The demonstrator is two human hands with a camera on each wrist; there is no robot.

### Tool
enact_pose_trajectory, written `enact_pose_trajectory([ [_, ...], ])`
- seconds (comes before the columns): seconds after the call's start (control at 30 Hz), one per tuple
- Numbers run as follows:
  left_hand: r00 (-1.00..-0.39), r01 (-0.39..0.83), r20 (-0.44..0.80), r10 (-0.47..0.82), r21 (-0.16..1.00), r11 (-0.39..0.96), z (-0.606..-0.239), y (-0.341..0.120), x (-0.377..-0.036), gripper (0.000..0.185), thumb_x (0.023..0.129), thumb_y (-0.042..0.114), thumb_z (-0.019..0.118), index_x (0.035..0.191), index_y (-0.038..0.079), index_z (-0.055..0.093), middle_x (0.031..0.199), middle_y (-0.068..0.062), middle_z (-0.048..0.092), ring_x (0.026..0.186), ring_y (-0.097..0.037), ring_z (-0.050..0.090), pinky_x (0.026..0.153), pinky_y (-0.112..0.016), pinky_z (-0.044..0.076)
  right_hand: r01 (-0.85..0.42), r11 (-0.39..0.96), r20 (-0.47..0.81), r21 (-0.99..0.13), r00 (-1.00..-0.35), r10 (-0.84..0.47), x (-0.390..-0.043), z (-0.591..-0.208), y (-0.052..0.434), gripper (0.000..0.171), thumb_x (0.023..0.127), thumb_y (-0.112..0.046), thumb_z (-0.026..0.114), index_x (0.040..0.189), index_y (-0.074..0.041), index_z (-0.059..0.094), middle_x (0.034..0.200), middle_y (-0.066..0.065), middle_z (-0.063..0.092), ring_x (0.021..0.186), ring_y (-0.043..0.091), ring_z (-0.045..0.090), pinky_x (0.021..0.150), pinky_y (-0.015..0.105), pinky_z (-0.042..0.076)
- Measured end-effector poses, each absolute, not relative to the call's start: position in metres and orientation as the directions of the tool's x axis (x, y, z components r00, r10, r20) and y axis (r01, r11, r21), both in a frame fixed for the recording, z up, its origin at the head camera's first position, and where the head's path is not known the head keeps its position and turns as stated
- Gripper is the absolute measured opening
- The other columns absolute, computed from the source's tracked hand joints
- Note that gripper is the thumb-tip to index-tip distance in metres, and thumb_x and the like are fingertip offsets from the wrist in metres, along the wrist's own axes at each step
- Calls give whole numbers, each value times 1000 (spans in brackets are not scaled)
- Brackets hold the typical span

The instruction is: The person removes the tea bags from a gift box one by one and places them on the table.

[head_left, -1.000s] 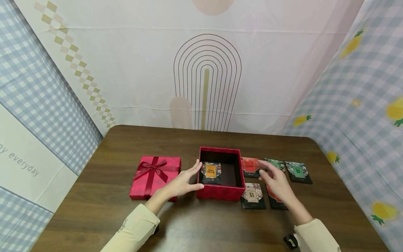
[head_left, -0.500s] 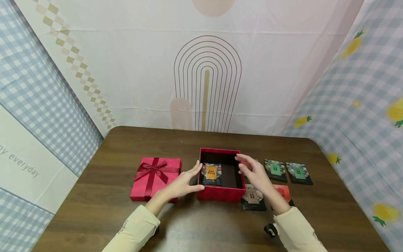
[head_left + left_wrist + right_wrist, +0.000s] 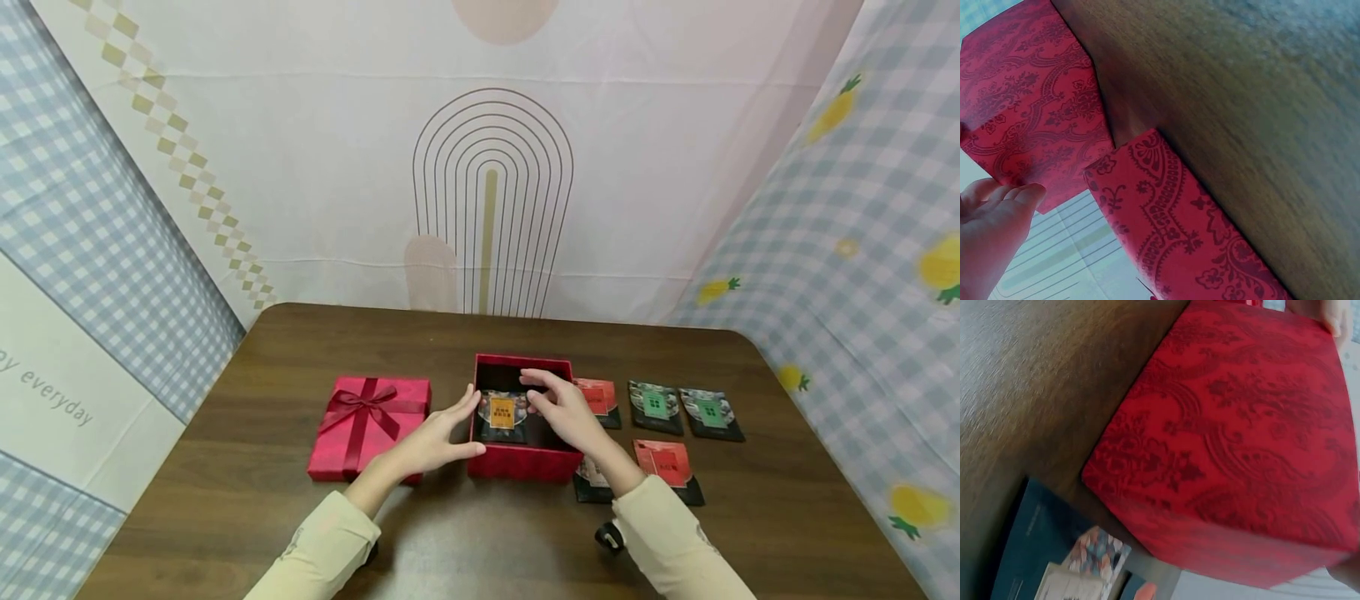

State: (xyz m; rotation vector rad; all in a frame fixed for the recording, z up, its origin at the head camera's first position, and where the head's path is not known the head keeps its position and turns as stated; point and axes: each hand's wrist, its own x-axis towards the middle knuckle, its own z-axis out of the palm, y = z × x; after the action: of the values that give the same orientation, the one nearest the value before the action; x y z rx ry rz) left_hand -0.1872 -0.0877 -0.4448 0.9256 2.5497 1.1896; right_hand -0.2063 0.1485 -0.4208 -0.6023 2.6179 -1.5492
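A dark red patterned gift box (image 3: pixel 517 463) stands without its lid at mid-table. Inside it, along the left wall, lies a dark flat sachet (image 3: pixel 502 413) with an orange label. My left hand (image 3: pixel 435 440) rests on the box's left side, fingertips at the rim and thumb by the front corner; the left wrist view has its fingers (image 3: pixel 1022 195) against the box wall (image 3: pixel 1035 106). Over the right half of the box is my right hand (image 3: pixel 572 417), loosely bent, with its fingertips close to the sachet's right edge and nothing held. The right wrist view is mostly box wall (image 3: pixel 1241 437).
Left of the box lies the red lid (image 3: pixel 335 446) with a ribbon bow. To the right lie a red-labelled sachet (image 3: pixel 597 398), green-labelled ones (image 3: pixel 655 406), another red one (image 3: pixel 666 463) and a beige one (image 3: pixel 1072 584), partly behind my right forearm. A curtain (image 3: pixel 337 167) hangs behind the table.
My right hand has moved left from above the loose sachets to over the box, beside the sachet inside. My left hand has kept its place on the box.
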Motion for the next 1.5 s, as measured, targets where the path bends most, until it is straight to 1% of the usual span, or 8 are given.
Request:
enact_pose_trajectory([
  [0.27,-804,387,15,595,772,504,-445,-86,-185,78,87,32,61,145,5,17,151,-15,7,135,-28,19,108,-44,23,-262,446,104,-856,-932,-348,-220,-438,137,35,92,-3,49,126,5,49,118,24,56,81,38,61,72,42,52],
  [0.5,-798,395,20,602,772,499,-444,-86,-185,78,87,32,61,145,4,16,151,-16,6,136,-28,19,107,-45,23,-232,518,72,-823,-948,-310,-223,-444,133,33,90,-2,51,123,4,53,116,22,57,79,29,62,66,31,51],
  [0.67,-797,403,30,603,770,495,-443,-86,-187,78,87,31,61,145,2,17,151,-17,6,135,-30,19,107,-46,24,-232,640,42,-733,-954,-298,-224,-443,128,33,89,-2,53,121,3,54,110,20,60,76,20,57,64,32,47],
  [0.87,-796,409,35,605,767,494,-443,-86,-189,78,87,30,61,145,3,16,151,-17,6,135,-29,19,107,-44,23,-223,791,-87,-570,-941,-328,-227,-447,126,39,88,-6,56,124,5,50,108,20,59,98,30,56,82,43,46],
  [0.97,-796,407,35,605,770,491,-443,-86,-190,78,87,29,61,145,4,16,151,-17,6,135,-29,19,107,-44,23,-184,833,-194,-522,-925,-326,-228,-448,126,45,88,-10,56,129,8,44,118,24,55,110,34,50,92,47,41],
  [1.13,-797,407,35,603,769,493,-443,-86,-190,78,87,30,61,145,4,16,151,-17,6,135,-29,18,107,-44,23,-132,876,-345,-465,-884,-316,-229,-449,126,56,90,-16,56,135,9,34,128,27,47,118,36,46,99,48,35],
  [1.27,-799,405,35,600,769,495,-443,-87,-190,78,87,30,61,145,4,16,151,-16,6,135,-29,19,107,-45,23,-133,869,-379,-477,-861,-340,-229,-449,124,57,90,-18,56,136,8,33,130,27,46,120,35,45,101,48,34],
  [1.5,-801,405,38,597,768,496,-444,-87,-190,79,87,30,62,145,4,16,151,-16,6,135,-29,20,107,-44,23,-143,825,-348,-546,-858,-379,-229,-451,124,54,91,-18,55,136,5,36,125,24,51,116,34,48,98,49,36],
])
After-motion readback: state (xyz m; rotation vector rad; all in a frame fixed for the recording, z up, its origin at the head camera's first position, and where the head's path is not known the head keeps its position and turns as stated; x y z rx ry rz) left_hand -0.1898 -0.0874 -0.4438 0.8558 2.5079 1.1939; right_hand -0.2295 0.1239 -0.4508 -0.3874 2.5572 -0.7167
